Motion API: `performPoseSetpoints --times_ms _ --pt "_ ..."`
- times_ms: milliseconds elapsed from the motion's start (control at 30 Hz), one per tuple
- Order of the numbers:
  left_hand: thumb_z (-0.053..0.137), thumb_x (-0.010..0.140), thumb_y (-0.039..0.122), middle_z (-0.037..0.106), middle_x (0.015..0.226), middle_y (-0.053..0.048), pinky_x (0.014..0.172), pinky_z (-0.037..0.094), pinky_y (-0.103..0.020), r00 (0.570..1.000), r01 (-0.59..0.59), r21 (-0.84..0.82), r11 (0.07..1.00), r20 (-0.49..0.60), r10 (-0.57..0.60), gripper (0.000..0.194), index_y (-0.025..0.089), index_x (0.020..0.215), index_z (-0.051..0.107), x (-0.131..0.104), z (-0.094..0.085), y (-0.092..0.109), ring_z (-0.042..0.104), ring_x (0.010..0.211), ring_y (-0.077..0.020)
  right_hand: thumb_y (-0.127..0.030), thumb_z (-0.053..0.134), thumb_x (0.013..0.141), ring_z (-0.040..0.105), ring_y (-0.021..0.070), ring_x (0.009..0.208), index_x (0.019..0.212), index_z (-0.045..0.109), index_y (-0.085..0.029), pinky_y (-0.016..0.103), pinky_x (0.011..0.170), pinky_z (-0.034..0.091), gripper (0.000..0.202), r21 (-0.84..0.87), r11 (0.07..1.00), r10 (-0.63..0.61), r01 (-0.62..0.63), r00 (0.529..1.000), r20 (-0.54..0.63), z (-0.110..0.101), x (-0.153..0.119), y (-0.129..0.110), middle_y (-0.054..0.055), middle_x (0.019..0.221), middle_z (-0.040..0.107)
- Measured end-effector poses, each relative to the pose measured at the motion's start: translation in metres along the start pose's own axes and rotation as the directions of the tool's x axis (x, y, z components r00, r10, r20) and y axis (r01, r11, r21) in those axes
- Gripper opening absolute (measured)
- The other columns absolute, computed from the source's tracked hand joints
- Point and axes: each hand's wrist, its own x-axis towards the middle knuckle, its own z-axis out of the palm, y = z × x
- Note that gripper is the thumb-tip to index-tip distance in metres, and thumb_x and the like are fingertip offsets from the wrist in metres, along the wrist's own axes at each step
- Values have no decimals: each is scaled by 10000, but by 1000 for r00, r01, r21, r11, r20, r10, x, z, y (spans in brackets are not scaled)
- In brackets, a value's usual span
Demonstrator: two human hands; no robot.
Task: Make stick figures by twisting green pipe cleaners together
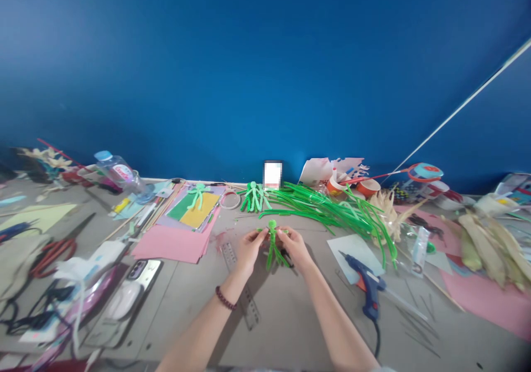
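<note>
Between my hands is a small bright green pipe-cleaner figure (271, 245) with a round head, arms out to the sides and legs spread downward. My left hand (249, 246) pinches its arm on the left, fingers closed. The arm on the right is gripped by my right hand (295, 246), also closed. The figure is held upright just above the table, and my fingertips partly hide its arms. A ruler (250, 307) lies under my left forearm. Beyond the hands, finished-looking green figures (254, 196) stand against the wall, and another pale green figure (198, 194) lies on coloured sheets.
Green pipe cleaners (319, 203) spread behind my right hand. A blue glue gun (367, 283) rests on the right, its cord toward the front edge. Pink paper (174, 244), a phone (145, 275), red-handled scissors (53, 256) and a plastic bottle (118, 170) occupy the left. A blue wall (265, 84) closes the back.
</note>
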Motion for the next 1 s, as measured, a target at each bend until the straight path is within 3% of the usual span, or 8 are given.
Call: performPoseSetpoints --times_ms 267,433,600,900,1000 --pt "762 608 385 698 693 -49 559 450 -243 996 86 -69 994 15 -85 271 148 723 696 0 1 4 627 649 -166 -384 810 560 630 141 591 709 675 -172 256 608 488 293 78 996 53 -47 996 -70 5 1 5 17 633 680" --pt "783 595 359 686 669 -39 534 431 -218 973 224 -261 939 120 -199 280 126 712 681 -1 2 7 598 585 -124 -372 812 557 632 162 569 681 639 -177 278 570 484 288 186 981 55 -45 997 -46 9 0 3 10 609 669" --pt "785 611 310 654 625 -16 519 414 -202 953 289 -332 898 190 -237 257 114 737 674 1 0 5 558 528 -89 -366 812 556 613 144 556 646 607 -180 266 574 477 292 250 966 80 -70 996 -30 11 -2 1 5 627 675" --pt "683 697 468 663 652 -46 532 422 -227 974 185 -188 965 165 -155 358 114 750 678 0 1 6 579 563 -122 -376 791 585 607 156 571 689 576 -190 268 550 467 302 284 951 135 -123 991 -23 9 1 7 -16 608 641" --pt "739 637 437 677 685 -49 594 446 -247 969 187 -93 978 182 -168 335 125 741 683 -4 5 7 600 607 -142 -380 784 597 607 163 580 706 576 -198 264 525 459 297 296 947 141 -128 990 -22 9 0 4 -19 605 629"
